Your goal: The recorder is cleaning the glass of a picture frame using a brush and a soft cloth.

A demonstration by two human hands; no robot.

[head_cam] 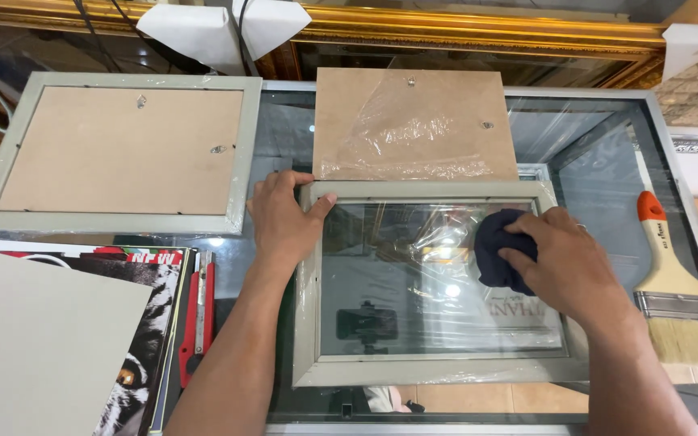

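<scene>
Head view: I see a grey rectangular frame (438, 371) with glossy glass lying flat on a glass counter (599, 137). Left hand (284, 222), fingers spread, presses the frame's top-left corner. Right hand (563, 262) is closed over a dark soft cloth (494, 250) on the glass. 1 bristle brush (672, 299) lies right.

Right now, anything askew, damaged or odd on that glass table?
Nothing damaged. The backing board has loose, wrinkled plastic film over its lower half. The frame under the hands sits slightly skewed to the table edge. The left hand steadies its corner; the right hand presses a dark cloth on the glass.
</scene>
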